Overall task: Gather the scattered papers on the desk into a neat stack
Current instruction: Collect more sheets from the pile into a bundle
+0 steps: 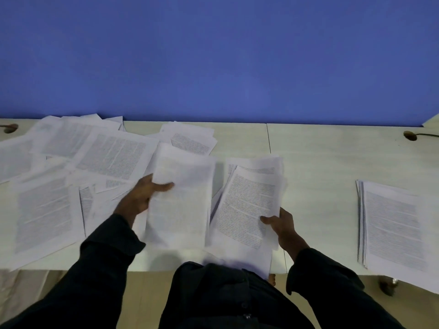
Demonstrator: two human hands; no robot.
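Printed white papers (111, 157) lie scattered and overlapping across the left half of the pale desk (320, 150). My left hand (142, 195) grips a blurred sheet (183, 200) by its left edge, lifted over the desk's middle. My right hand (282, 224) holds a bundle of printed pages (247, 207) by its lower right corner, tilted, just right of that sheet. A squared-up stack of papers (394, 224) rests at the desk's right, overhanging the front edge. More loose sheets (192, 138) lie near the back wall.
A blue wall (213, 55) rises directly behind the desk. Cable holes sit at the back left (10, 128) and back right (410, 135), the right one with a cable. Bare desk surface lies between my right hand and the stack. My dark sleeves and torso fill the foreground.
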